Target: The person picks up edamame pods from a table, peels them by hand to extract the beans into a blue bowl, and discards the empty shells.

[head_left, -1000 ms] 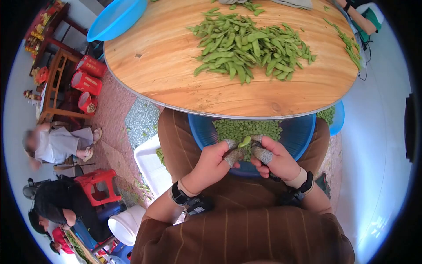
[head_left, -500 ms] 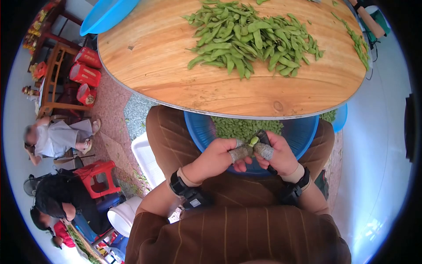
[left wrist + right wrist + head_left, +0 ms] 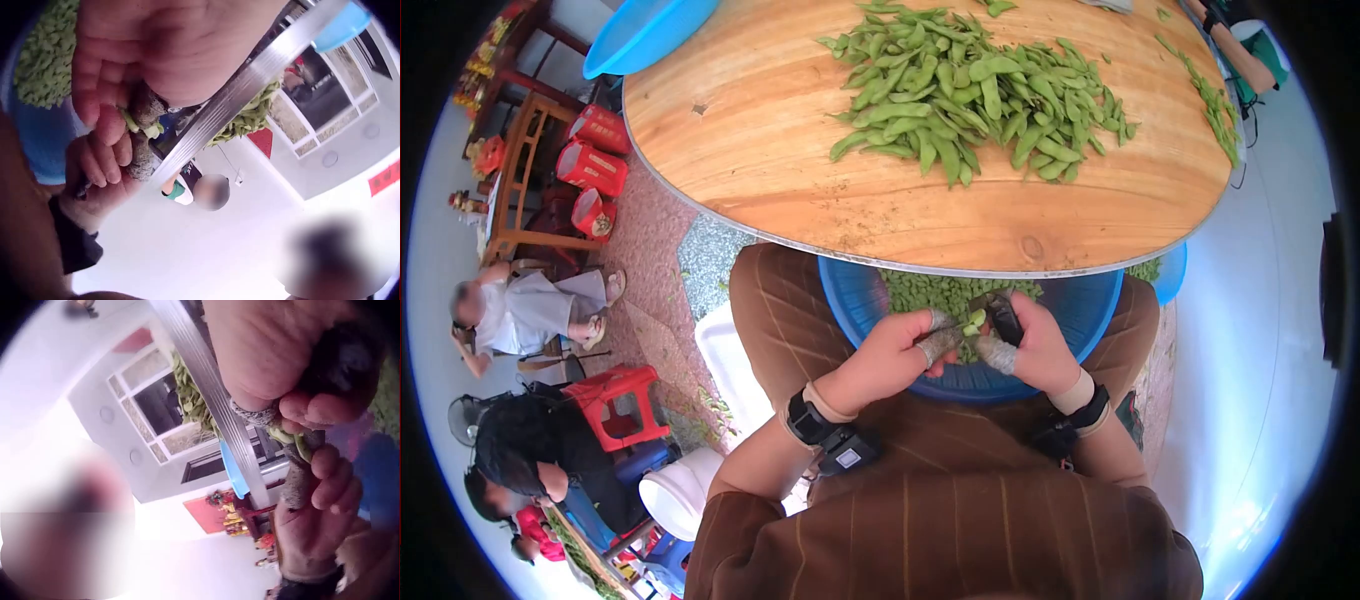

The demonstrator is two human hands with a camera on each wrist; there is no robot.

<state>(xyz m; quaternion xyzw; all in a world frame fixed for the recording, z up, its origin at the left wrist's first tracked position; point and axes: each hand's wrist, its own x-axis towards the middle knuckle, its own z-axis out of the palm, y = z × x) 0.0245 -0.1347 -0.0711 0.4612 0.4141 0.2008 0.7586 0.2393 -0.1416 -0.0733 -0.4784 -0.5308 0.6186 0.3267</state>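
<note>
Both hands meet over a blue basin [image 3: 855, 300] of shelled green beans [image 3: 925, 292] on the person's lap. My left hand [image 3: 887, 352] pinches a split edamame pod [image 3: 974, 324] between thumb and finger, both wrapped in grey tape. Close against that pod is my right hand [image 3: 1045, 352], its thumb also taped. The right fingers curl round a black object [image 3: 340, 359], whose kind I cannot tell. Pale green shows at the pod's opening in the right wrist view. A large heap of edamame pods [image 3: 960, 95] lies on the wooden table [image 3: 800, 190] ahead.
The table's metal-trimmed edge [image 3: 860, 262] overhangs the basin's far side. A light blue basin [image 3: 645, 40] is at the table's upper left, another blue container [image 3: 1172, 272] at right. A white tray [image 3: 730, 365], white bucket [image 3: 680, 495] and red stool [image 3: 615, 405] stand left. Other people sit beyond.
The pod has turned and split between the fingers. My right hand has tilted, bringing the black object up beside the pod, and its thumb has moved slightly down from it.
</note>
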